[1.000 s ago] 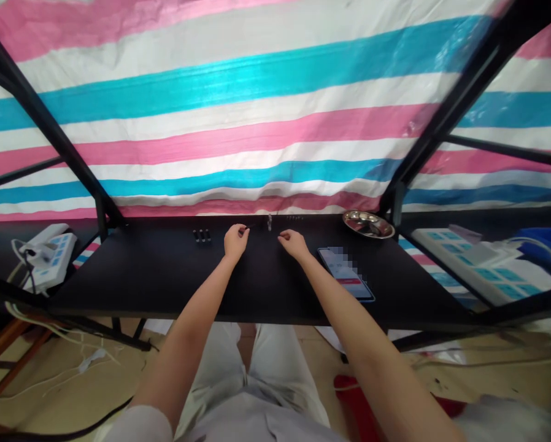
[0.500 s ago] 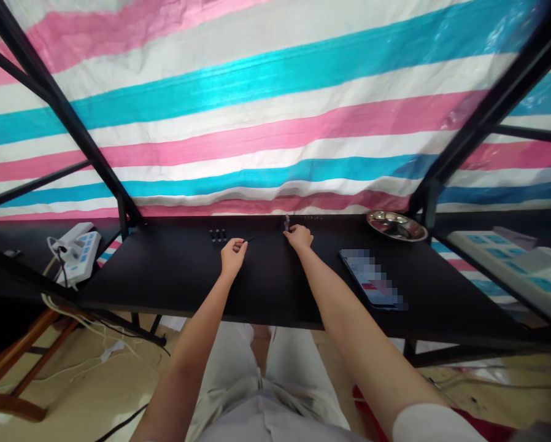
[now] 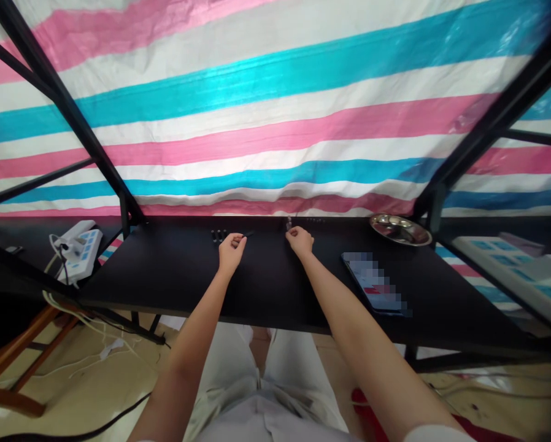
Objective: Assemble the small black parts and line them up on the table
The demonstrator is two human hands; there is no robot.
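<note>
My left hand (image 3: 232, 250) is closed in a pinch over the black table, holding a thin dark pointed piece (image 3: 248, 234) whose tip sticks out to the right. Just left of it stand three small dark cylinders (image 3: 219, 236) in a row, pale at their ends. My right hand (image 3: 300, 240) is also closed, its fingertips pressed together at a small clear, glinting item (image 3: 289, 223) near the table's back edge. What kind of thing this item is, and how much of it the fingers cover, I cannot make out.
Several tiny clear bits (image 3: 315, 220) lie along the back edge. A round metal dish (image 3: 400, 231) is at the back right, with a phone (image 3: 374, 285) nearer me. A striped sheet (image 3: 275, 147) hangs behind the black table (image 3: 165, 270). Power strips (image 3: 86, 255) sit at left.
The view has shifted slightly. My left hand has turned and risen a little beside the cylinders; my right hand stays pinched at the clear item.
</note>
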